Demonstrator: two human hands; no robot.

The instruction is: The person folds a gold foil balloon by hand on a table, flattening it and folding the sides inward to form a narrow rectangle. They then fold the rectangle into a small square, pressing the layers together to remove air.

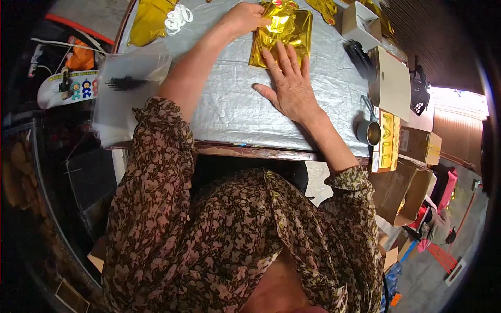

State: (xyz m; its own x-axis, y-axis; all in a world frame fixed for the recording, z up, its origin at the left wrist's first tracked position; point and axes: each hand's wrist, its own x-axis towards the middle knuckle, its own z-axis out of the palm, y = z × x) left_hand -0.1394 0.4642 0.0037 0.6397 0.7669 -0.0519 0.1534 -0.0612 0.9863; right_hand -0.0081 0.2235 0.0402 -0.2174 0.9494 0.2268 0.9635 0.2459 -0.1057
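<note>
On the silver-covered table (224, 109) lies a flat, shiny gold foil piece (304, 31), roughly rectangular. My right hand (292, 81) rests palm down on its lower part, fingers spread and holding nothing. At the foil's upper left edge is my left hand (245, 19); its fingers reach onto the foil, and whether they pinch it is unclear. More gold foil (148, 21) lies at the upper left, beside a bundle of white cord (178, 20). Another gold foil piece (324, 9) is at the top right.
Clear plastic bags (133, 78) hang over the table's left edge. Along the right side are a white box (360, 23), a black object (359, 56), a metal cup (369, 131) and a cardboard box with gold print (387, 141). A skateboard (68, 88) is at the left.
</note>
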